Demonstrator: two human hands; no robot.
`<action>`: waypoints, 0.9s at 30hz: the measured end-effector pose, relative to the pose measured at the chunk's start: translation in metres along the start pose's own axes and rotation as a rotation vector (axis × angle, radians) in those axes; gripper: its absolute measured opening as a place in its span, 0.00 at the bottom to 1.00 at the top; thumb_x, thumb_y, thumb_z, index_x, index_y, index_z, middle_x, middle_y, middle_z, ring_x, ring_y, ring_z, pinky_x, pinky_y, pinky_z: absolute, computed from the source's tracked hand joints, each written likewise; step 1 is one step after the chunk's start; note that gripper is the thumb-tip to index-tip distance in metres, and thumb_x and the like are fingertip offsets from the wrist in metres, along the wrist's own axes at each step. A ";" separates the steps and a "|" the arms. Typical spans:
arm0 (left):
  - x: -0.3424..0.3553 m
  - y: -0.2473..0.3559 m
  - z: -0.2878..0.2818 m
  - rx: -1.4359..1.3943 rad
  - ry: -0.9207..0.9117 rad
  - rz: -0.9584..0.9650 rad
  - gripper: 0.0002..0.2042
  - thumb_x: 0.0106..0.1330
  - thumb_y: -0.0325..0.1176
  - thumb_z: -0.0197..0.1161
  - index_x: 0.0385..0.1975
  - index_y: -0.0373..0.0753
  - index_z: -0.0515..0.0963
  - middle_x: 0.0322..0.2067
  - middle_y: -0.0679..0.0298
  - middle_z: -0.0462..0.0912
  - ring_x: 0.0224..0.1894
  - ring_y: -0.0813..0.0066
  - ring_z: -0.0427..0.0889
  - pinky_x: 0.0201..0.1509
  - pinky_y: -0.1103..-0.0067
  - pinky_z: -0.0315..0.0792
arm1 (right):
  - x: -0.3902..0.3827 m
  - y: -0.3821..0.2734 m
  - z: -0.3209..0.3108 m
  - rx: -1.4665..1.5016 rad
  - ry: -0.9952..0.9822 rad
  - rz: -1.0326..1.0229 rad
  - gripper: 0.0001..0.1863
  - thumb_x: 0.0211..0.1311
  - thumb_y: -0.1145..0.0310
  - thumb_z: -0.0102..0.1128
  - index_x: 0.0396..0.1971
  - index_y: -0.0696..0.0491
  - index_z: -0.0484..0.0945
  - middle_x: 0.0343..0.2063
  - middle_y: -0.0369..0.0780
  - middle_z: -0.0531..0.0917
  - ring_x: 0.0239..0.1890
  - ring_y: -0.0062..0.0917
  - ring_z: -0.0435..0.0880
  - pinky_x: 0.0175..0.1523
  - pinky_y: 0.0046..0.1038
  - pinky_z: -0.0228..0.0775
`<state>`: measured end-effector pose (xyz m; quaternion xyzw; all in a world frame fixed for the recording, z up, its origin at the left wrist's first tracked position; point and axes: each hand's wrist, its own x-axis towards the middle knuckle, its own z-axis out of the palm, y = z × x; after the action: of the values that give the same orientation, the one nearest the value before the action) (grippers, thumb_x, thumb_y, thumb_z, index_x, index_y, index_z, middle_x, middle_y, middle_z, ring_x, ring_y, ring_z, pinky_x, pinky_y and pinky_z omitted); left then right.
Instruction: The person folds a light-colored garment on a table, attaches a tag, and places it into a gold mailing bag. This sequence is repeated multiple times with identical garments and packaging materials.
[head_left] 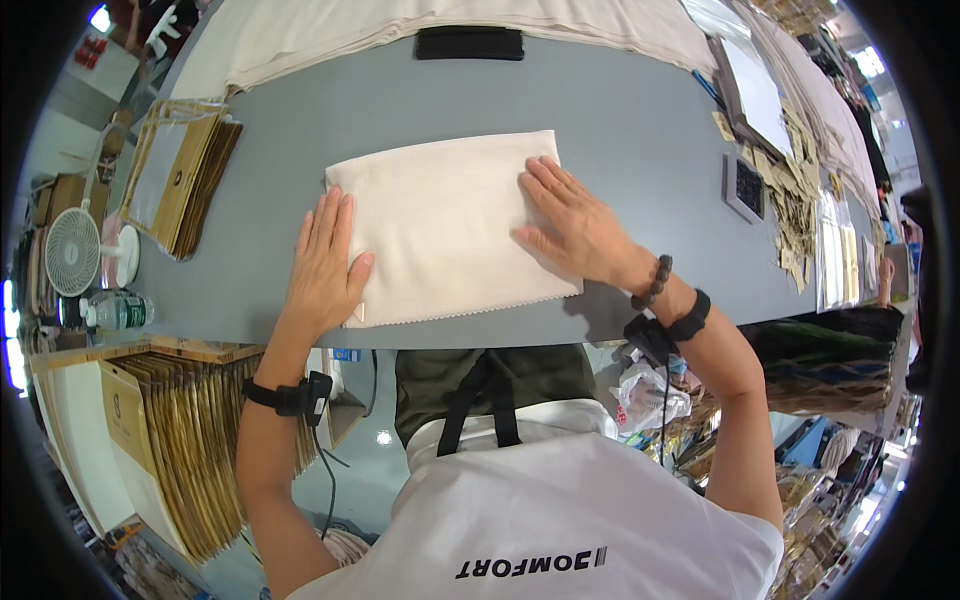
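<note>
A cream piece of cloth [440, 230], folded into a rectangle, lies flat on the grey table [330, 110] in front of me. Along its near edge runs a fine scalloped trim. My left hand [325, 260] rests flat on the cloth's left side, fingers stretched out and pointing away from me. On the right side my right hand [570, 220] is spread over the cloth, palm down, its thumb apart from the fingers. Neither hand grips anything.
A stack of gold-and-clear packaging bags [180, 180] lies at left, near a small white fan [75, 250] and a plastic bottle [120, 311]. More cream fabric [330, 30] and a black case [469, 43] lie at the far edge. Tags [795, 200] and a small device [744, 187] are at right.
</note>
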<state>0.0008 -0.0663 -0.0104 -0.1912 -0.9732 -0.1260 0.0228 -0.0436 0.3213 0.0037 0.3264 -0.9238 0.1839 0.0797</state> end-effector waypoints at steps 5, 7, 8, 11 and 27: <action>0.003 0.010 0.006 -0.019 -0.002 -0.012 0.38 0.74 0.41 0.54 0.79 0.28 0.50 0.80 0.42 0.51 0.82 0.44 0.49 0.85 0.54 0.40 | -0.009 0.040 -0.037 0.048 0.149 0.183 0.18 0.74 0.60 0.63 0.56 0.55 0.82 0.59 0.47 0.85 0.56 0.43 0.85 0.60 0.39 0.79; 0.003 0.013 0.009 -0.011 0.001 -0.029 0.39 0.74 0.40 0.54 0.79 0.28 0.50 0.80 0.43 0.51 0.83 0.44 0.49 0.85 0.53 0.39 | -0.019 0.061 -0.048 0.021 0.240 0.271 0.14 0.72 0.64 0.64 0.52 0.54 0.85 0.53 0.44 0.88 0.47 0.41 0.89 0.52 0.38 0.82; 0.003 0.014 0.009 -0.003 -0.002 -0.038 0.39 0.74 0.40 0.54 0.80 0.28 0.49 0.80 0.43 0.51 0.83 0.44 0.49 0.85 0.53 0.39 | -0.029 0.075 -0.059 0.041 0.268 0.342 0.13 0.71 0.65 0.65 0.51 0.53 0.86 0.50 0.43 0.89 0.41 0.39 0.90 0.47 0.38 0.83; 0.002 0.016 0.008 0.023 -0.013 -0.044 0.38 0.74 0.39 0.53 0.80 0.28 0.50 0.80 0.43 0.50 0.83 0.45 0.48 0.85 0.52 0.39 | -0.071 0.119 -0.092 -0.088 0.306 0.580 0.10 0.72 0.65 0.64 0.46 0.51 0.89 0.43 0.42 0.90 0.38 0.35 0.91 0.43 0.35 0.82; 0.028 0.053 0.022 -0.301 0.229 -0.001 0.33 0.74 0.36 0.59 0.77 0.34 0.60 0.79 0.42 0.55 0.80 0.44 0.55 0.82 0.55 0.51 | -0.353 0.288 -0.153 -0.519 0.278 1.259 0.23 0.72 0.50 0.53 0.41 0.55 0.87 0.40 0.55 0.87 0.45 0.55 0.86 0.48 0.52 0.76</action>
<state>-0.0052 -0.0024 -0.0166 -0.1763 -0.9345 -0.2912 0.1043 0.0516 0.7907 -0.0328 -0.3276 -0.9327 0.0082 0.1508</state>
